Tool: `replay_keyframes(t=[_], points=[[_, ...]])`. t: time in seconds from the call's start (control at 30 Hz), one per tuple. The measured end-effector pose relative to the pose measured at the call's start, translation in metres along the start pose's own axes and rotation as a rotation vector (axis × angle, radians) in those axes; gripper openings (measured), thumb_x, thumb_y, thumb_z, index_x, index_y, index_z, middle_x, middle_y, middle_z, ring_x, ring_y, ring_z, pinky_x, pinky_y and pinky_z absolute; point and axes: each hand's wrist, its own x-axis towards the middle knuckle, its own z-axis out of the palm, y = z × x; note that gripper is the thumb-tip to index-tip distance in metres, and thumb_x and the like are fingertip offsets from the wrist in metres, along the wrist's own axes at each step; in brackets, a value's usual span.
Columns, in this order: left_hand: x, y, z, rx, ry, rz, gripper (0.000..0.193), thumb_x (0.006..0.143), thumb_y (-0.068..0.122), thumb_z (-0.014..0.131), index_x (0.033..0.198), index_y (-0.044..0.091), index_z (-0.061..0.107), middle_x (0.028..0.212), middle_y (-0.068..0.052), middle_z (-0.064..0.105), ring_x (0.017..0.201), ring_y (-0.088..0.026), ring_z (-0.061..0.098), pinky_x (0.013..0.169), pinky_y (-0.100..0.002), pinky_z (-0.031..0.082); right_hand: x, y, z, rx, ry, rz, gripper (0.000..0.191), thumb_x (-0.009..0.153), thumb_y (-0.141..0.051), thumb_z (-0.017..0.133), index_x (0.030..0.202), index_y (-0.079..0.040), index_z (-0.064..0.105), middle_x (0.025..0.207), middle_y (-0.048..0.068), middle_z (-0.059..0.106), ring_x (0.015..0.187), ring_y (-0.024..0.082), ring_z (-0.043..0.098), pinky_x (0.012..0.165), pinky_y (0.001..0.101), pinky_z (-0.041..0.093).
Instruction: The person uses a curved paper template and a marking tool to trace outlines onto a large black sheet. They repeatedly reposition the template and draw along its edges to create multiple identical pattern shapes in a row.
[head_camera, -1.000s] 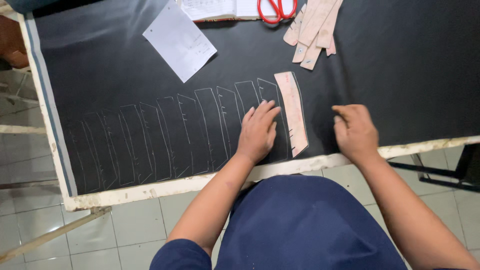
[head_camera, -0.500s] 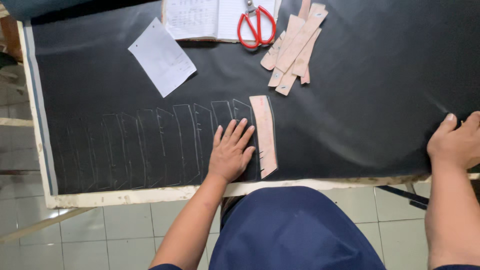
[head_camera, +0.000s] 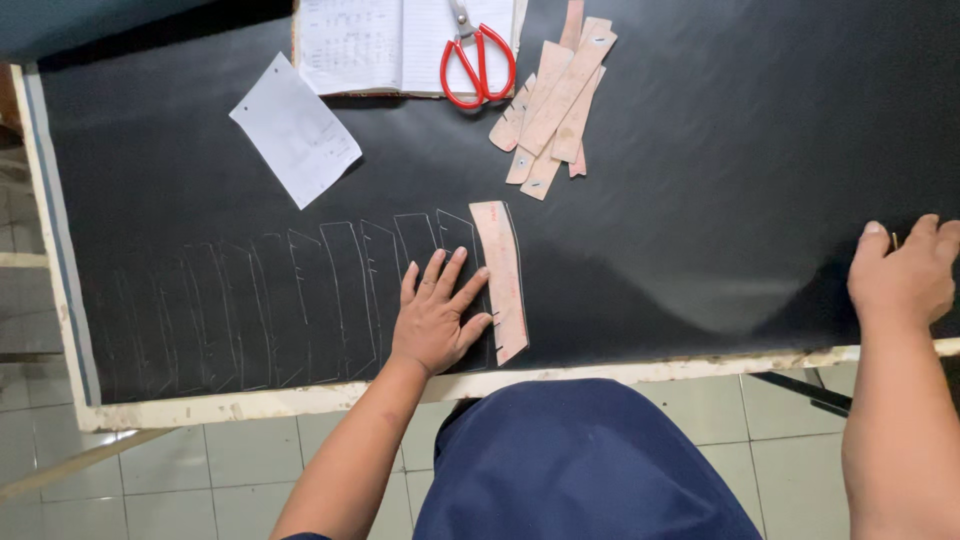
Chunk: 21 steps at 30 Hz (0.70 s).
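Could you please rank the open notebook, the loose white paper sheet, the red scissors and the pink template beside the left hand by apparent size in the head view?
1. Open notebook, though cut off by the frame's top edge.
2. White paper sheet.
3. Pink template.
4. Red scissors, also partly cut off.

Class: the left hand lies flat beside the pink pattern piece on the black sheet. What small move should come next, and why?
Probably bring the right hand back from the sheet's far edge to the pink pattern piece: the left hand rests beside it, past the row of chalk outlines.
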Motion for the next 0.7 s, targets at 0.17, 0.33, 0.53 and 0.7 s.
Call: replay_keyframes(t=[0.17,0.33,0.53,0.7], points=[[0.000,0.002,-0.002,-0.025,-0.012,0.019,0.059,0.092,0.061,0.054,0.146,0.038,0.055,0.166,-0.008,0.031,0.153,-0.032,0.024,0.123,-0.055,0.010,-0.040,-0.041,0.019,-0.075,0.095,-0.401,0.057,0.110,-0.037,0.055,0.157,-0.005,0.050,0.171,0.017,0.031,0.159,0.036,0.042,0.117,0.0519,0.042],[0.001,0.001,0.000,-0.028,0.010,0.038,0.061,0.093,0.062,0.055,0.148,0.036,0.053,0.166,-0.009,0.031,0.153,-0.032,0.025,0.123,-0.056,0.010,-0.069,-0.099,0.005,0.085,-0.164,-0.239,0.061,0.106,-0.044,0.054,0.159,-0.016,0.050,0.171,0.011,0.032,0.138,0.038,0.051,0.108,0.0522,0.043],[0.005,0.001,0.002,-0.038,0.046,0.053,0.066,0.093,0.063,0.055,0.151,0.031,0.051,0.166,-0.009,0.032,0.154,-0.032,0.025,0.123,-0.057,0.010,-0.057,-0.116,-0.011,0.130,-0.175,-0.214,0.061,0.108,-0.044,0.052,0.162,-0.016,0.044,0.171,0.011,0.028,0.136,0.035,0.053,0.107,0.0509,0.042],[0.008,0.000,0.002,-0.081,0.026,0.050,0.065,0.093,0.061,0.058,0.150,0.031,0.052,0.165,-0.009,0.033,0.153,-0.033,0.024,0.123,-0.057,0.010,-0.055,-0.114,-0.005,0.134,-0.194,-0.169,0.061,0.107,-0.044,0.051,0.162,-0.019,0.042,0.173,0.007,0.026,0.138,0.033,0.052,0.109,0.0496,0.042]])
